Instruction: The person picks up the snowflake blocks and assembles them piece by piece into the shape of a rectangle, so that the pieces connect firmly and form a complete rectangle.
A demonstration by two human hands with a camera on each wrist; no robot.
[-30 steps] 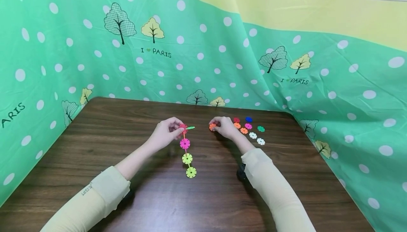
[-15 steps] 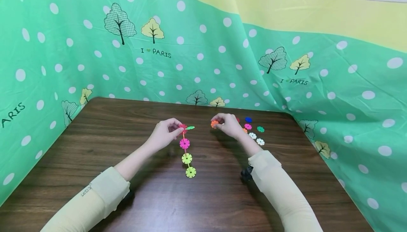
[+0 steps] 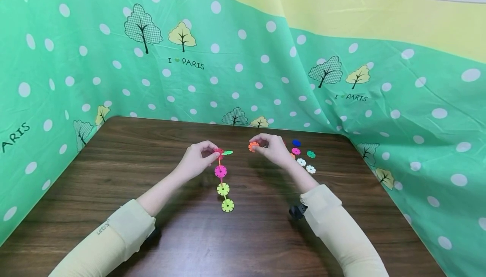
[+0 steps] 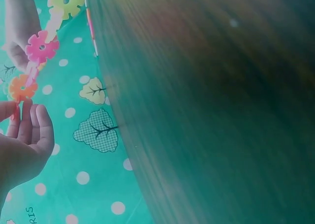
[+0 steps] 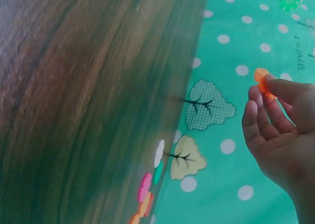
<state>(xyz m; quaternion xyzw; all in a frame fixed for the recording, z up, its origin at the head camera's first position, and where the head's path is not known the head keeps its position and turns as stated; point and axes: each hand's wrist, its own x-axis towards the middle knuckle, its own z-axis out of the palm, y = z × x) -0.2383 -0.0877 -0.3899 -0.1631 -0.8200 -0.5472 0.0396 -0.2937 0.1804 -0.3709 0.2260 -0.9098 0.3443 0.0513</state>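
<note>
My left hand pinches a red notched disc at the top of a linked chain. Below it hang a pink disc and two yellow-green discs; a light green disc sticks out to the right. In the left wrist view an orange disc stands just above the fingertips of the left hand. Between thumb and fingers my right hand pinches an orange disc, apart from the chain. The right wrist view shows that orange disc partly covered by the thumb.
Loose discs lie on the brown table beyond the right hand: blue, pink, green, two white and an orange one partly hidden. A green dotted cloth hangs behind the table.
My right hand has risen slightly with the orange disc, shifting right and then a little back left; its forearm has swung right. The left hand and the chain have stayed almost in place.
</note>
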